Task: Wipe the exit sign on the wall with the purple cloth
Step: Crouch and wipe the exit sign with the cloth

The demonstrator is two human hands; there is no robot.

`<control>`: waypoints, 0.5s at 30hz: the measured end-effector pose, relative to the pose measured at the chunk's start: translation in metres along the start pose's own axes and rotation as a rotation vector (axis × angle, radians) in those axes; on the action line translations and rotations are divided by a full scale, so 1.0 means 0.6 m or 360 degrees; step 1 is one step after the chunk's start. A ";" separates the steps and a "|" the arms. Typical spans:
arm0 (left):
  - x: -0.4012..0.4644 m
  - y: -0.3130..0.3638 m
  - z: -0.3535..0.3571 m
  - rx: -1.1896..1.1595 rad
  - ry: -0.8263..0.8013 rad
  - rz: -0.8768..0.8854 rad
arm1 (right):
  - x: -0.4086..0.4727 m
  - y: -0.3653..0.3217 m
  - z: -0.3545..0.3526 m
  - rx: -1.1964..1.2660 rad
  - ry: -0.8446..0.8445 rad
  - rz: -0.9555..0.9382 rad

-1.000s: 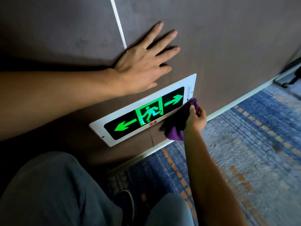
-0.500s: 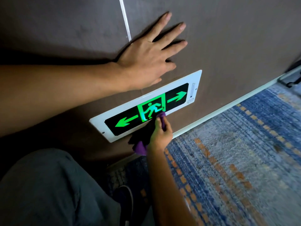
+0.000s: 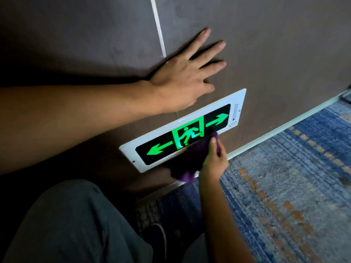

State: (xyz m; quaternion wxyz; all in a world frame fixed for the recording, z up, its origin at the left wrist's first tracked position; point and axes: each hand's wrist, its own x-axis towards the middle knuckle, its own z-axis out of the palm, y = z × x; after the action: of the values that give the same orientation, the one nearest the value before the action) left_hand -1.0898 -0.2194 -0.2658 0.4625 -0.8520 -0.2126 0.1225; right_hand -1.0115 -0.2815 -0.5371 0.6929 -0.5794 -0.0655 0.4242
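Dim brown wall (image 3: 266, 54), blue carpet (image 3: 294, 186)

Exit sign (image 3: 182, 130) on wall: no words readable. Green pictograms on black panel: left arrow, running figure in doorway at centre, right arrow. No other text or numbers legible.

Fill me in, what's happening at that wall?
A person is wiping a lit exit sign mounted low on the wall. The right hand presses a purple cloth against the sign's lower edge, just below the running-figure symbol. The left hand lies flat, fingers spread, on the wall above the sign. Both arrows are uncovered. A blue patterned carpet covers the floor.
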 end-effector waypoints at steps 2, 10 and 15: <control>-0.001 -0.003 0.002 -0.0032 0.0030 0.0024 | 0.051 -0.051 0.005 -0.0034 0.0112 -0.0086; 0.004 0.006 0.009 0.0019 0.0042 -0.0017 | 0.106 -0.062 0.035 -0.0537 0.0300 -0.0751; 0.001 0.003 0.009 -0.0019 0.0053 -0.0006 | 0.053 0.012 0.042 -0.0649 0.0240 -0.0774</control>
State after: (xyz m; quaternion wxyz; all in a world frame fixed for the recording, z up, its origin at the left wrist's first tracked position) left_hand -1.0912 -0.2157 -0.2701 0.4611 -0.8562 -0.2072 0.1061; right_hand -1.0098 -0.2420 -0.5479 0.6464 -0.7034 -0.2341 0.1804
